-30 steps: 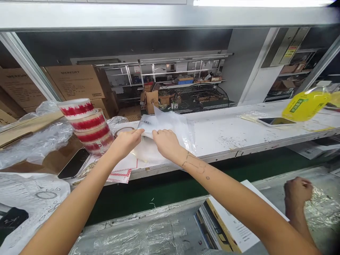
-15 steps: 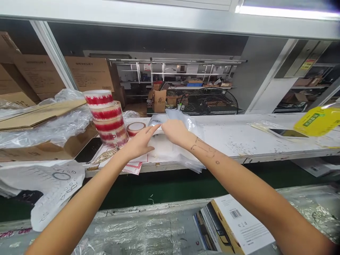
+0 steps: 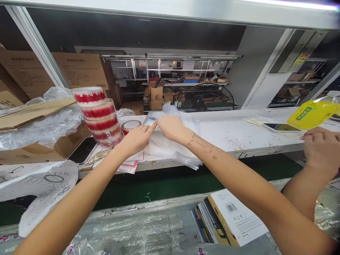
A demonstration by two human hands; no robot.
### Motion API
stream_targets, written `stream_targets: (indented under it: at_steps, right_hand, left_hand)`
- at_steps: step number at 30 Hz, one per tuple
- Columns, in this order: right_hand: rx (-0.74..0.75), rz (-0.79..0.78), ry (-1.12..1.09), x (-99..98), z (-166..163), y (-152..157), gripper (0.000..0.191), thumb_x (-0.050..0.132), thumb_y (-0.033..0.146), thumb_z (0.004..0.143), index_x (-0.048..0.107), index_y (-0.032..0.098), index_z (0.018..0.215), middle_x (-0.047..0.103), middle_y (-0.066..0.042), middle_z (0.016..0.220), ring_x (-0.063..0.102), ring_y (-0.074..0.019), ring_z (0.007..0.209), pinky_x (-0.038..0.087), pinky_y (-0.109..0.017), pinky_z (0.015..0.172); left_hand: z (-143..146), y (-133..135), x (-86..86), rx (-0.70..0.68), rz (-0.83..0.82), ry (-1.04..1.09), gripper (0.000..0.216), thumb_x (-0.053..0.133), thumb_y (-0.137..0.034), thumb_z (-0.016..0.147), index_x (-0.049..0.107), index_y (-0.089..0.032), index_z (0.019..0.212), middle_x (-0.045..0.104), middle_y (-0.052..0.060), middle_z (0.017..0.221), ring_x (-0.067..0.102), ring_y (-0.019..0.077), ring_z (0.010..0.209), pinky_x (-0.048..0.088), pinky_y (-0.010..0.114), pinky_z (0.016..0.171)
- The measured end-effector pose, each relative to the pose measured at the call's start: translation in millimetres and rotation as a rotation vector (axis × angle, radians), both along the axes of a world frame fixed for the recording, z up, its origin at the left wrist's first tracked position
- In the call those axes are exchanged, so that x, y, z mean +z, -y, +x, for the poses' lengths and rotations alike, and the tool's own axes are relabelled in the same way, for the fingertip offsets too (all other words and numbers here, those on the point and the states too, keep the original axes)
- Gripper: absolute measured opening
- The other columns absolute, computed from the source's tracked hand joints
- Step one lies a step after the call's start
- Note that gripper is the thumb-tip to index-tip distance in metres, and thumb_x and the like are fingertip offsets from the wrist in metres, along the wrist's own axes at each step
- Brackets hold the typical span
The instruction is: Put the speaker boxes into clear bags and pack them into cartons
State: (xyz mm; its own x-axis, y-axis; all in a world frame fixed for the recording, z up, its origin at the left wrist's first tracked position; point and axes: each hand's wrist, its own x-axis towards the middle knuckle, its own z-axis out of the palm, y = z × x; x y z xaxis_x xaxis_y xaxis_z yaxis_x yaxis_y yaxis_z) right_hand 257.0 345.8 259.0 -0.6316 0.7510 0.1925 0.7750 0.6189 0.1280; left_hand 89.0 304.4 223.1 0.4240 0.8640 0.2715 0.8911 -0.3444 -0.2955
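A stack of clear plastic bags (image 3: pixel 170 148) lies on the white shelf, its loose ends hanging over the front edge. My right hand (image 3: pixel 171 129) is closed over the far part of the bags, fingers curled and mostly hidden behind the knuckles. Beside it, my left hand (image 3: pixel 136 140) rests at the left side of the bags. Its index finger is stretched out and its tip meets my right hand. Left of the bags stand a leaning stack of red-and-clear tape rolls (image 3: pixel 99 118) and a single tape roll (image 3: pixel 131 125).
Another person's hand (image 3: pixel 322 152) reaches in at right, near a yellow liquid pouch (image 3: pixel 310 113) and a phone (image 3: pixel 283 127). A printed box (image 3: pixel 233 217) lies on the plastic-covered lower surface. An open carton (image 3: pixel 58 152) with plastic film stands at left.
Another person's hand has come in at the right edge. My left thumb has drawn closer to its fingers; my right hand stays on the bags. The view has shifted slightly.
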Motion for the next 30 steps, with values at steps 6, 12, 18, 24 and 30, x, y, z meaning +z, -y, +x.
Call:
stream_targets:
  at_steps: [6,12,18,24,30]
  right_hand:
    - [-0.033,-0.051,-0.045,-9.3,8.4,7.1,0.028,0.044,0.011,0.094,0.066,0.010,0.111,0.069,-0.020,0.102,0.067,-0.0340,0.100,0.051,-0.039,0.076]
    - [0.009,-0.039,-0.305,-50.9,7.5,30.8,0.081,0.062,0.050,0.090,0.032,0.004,0.148,0.056,-0.024,0.133,0.055,-0.0369,0.121,0.047,-0.046,0.096]
    - [-0.085,0.063,-0.376,-69.2,-2.9,29.4,0.082,0.058,0.049,0.093,0.023,0.006,0.153,0.060,-0.023,0.123,0.059,-0.0327,0.111,0.048,-0.040,0.089]
    - [-0.143,0.128,-0.263,-61.9,-9.6,25.7,0.065,0.043,0.021,0.096,0.018,0.003,0.153,0.063,-0.022,0.117,0.062,-0.0306,0.105,0.050,-0.040,0.086]
    - [-0.076,0.090,-0.171,-51.7,-12.9,13.6,0.041,0.035,0.005,0.091,0.046,0.011,0.130,0.069,-0.015,0.096,0.068,-0.0288,0.091,0.053,-0.036,0.074]
  left_hand:
    - [4.1,-8.1,14.2,0.036,0.035,-0.130,0.049,0.035,-0.010,0.091,0.052,-0.011,0.137,0.071,0.014,0.085,0.068,0.0287,0.078,0.048,0.035,0.065]
    - [4.3,-17.2,22.7,-0.047,0.052,-0.098,0.033,0.037,-0.009,0.087,0.066,-0.013,0.103,0.069,0.010,0.073,0.066,0.0251,0.066,0.038,0.032,0.056]
    - [10.1,-19.4,29.2,-0.027,0.068,-0.103,0.032,0.038,-0.008,0.082,0.067,-0.017,0.093,0.066,0.008,0.064,0.062,0.0231,0.060,0.031,0.031,0.052]
    - [9.1,-21.4,30.4,-0.014,0.012,-0.005,0.036,0.038,-0.011,0.084,0.068,-0.015,0.104,0.070,0.010,0.075,0.066,0.0259,0.071,0.038,0.032,0.058]
    - [-17.3,-15.6,27.3,-0.148,-0.134,0.296,0.031,0.046,-0.028,0.089,0.068,-0.017,0.108,0.074,0.009,0.099,0.068,0.0249,0.088,0.051,0.036,0.078]
